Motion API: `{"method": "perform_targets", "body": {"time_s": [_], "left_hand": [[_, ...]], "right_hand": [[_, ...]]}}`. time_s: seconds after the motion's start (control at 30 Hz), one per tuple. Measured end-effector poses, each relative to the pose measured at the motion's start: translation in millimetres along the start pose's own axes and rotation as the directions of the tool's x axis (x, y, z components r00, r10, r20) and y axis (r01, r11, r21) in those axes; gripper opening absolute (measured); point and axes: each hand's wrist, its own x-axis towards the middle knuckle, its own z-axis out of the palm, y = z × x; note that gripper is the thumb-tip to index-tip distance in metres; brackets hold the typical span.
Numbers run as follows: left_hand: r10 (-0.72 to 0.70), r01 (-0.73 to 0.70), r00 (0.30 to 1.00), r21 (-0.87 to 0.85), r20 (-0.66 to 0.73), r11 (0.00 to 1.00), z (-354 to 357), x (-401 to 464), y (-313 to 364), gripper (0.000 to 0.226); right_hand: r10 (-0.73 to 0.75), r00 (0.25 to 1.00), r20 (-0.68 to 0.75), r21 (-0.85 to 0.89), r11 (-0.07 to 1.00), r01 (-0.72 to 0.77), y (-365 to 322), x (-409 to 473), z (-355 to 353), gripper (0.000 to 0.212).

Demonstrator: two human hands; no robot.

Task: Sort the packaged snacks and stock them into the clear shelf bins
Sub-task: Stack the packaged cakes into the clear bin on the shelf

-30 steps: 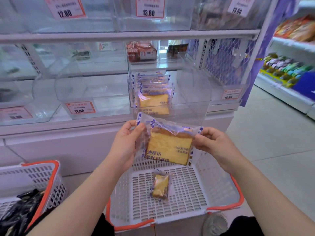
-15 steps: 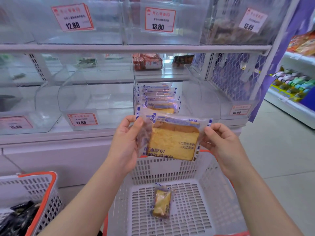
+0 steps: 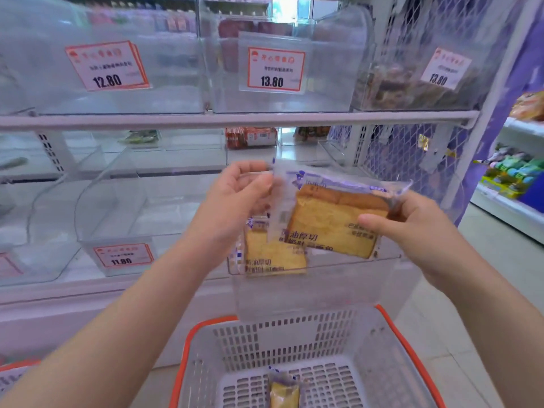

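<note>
Pinching a wrapped cake slice [image 3: 332, 222], left hand [image 3: 235, 201] and right hand [image 3: 412, 228] hover above the basket [image 3: 294, 337].

Just one camera here, a wide-angle worn on the person's head, so no second view overlaps with it. It faces forward and a bit down at a store shelf of clear bins [image 3: 141, 219], close enough that the 13.80 price tag [image 3: 275, 69] at 12 o'clock reads fine. Both forearms come up from the bottom edge: left hand [image 3: 235, 201] near centre, right hand [image 3: 412, 231] toward 3 o'clock, both at arm's reach from the lens. The white basket [image 3: 294, 337] with the orange rim sits right below at 6 o'clock. Straight shelf edges bow near the frame borders, and the aisle shelving [image 3: 518, 178] at 3 o'clock looks stretched.
</note>
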Motion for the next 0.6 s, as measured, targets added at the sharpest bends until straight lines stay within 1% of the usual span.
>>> {"method": "perform_targets", "body": {"time_s": [0.07, 0.1, 0.13, 0.17, 0.2, 0.27, 0.3, 0.33, 0.37, 0.5, 0.53, 0.6], "left_hand": [[0.028, -0.033, 0.999, 0.228, 0.026, 0.973, -8, 23, 2, 0.013], [0.036, -0.054, 0.998, 0.374, 0.054, 0.926, -10, 33, 0, 0.013], [0.034, -0.076, 0.995, 0.513, 0.091, 0.855, -12, 42, -3, 0.014], [0.007, -0.096, 0.99, 0.639, 0.14, 0.763, -12, 50, -7, 0.014], [-0.046, -0.126, 0.978, 0.749, 0.205, 0.65, -12, 58, -11, 0.015], [-0.21, -0.22, 0.922, 0.885, 0.326, 0.41, -12, 72, -19, 0.02], [-0.29, -0.264, 0.888, 0.912, 0.357, 0.315, -12, 78, -22, 0.022], [-0.355, -0.296, 0.859, 0.924, 0.368, 0.241, -11, 84, -24, 0.024], [-0.402, -0.318, 0.838, 0.929, 0.368, 0.189, -10, 88, -25, 0.025], [-0.519, -0.399, 0.769, 0.915, 0.374, 0.068, 2, 98, -35, 0.032], [-0.545, -0.424, 0.749, 0.905, 0.377, 0.044, 5, 99, -38, 0.032], [-0.575, -0.462, 0.725, 0.887, 0.378, 0.0, 10, 99, -44, 0.032]], "right_hand": [[-0.02, 1.0, 0.005, -0.068, 0.997, 0.021, -6, 15, -6, 0.018], [-0.031, 0.999, 0.033, -0.14, 0.989, 0.035, -7, 21, -8, 0.021], [-0.038, 0.997, 0.071, -0.246, 0.968, 0.054, -8, 25, -8, 0.025], [-0.036, 0.993, 0.113, -0.358, 0.931, 0.074, -8, 29, -6, 0.03], [-0.027, 0.988, 0.151, -0.452, 0.887, 0.093, -9, 30, -2, 0.035], [0.025, 0.978, 0.209, -0.555, 0.826, 0.098, -4, 32, 7, 0.038], [0.066, 0.97, 0.234, -0.574, 0.815, 0.083, -1, 33, 10, 0.036], [0.109, 0.96, 0.256, -0.589, 0.805, 0.066, 2, 33, 15, 0.031], [0.145, 0.951, 0.275, -0.603, 0.796, 0.053, 7, 34, 19, 0.028], [0.256, 0.917, 0.305, -0.595, 0.803, -0.026, 19, 38, 32, 0.032], [0.312, 0.896, 0.316, -0.614, 0.787, -0.058, 21, 39, 35, 0.035], [0.45, 0.831, 0.327, -0.701, 0.705, -0.106, 26, 41, 39, 0.026]]}}
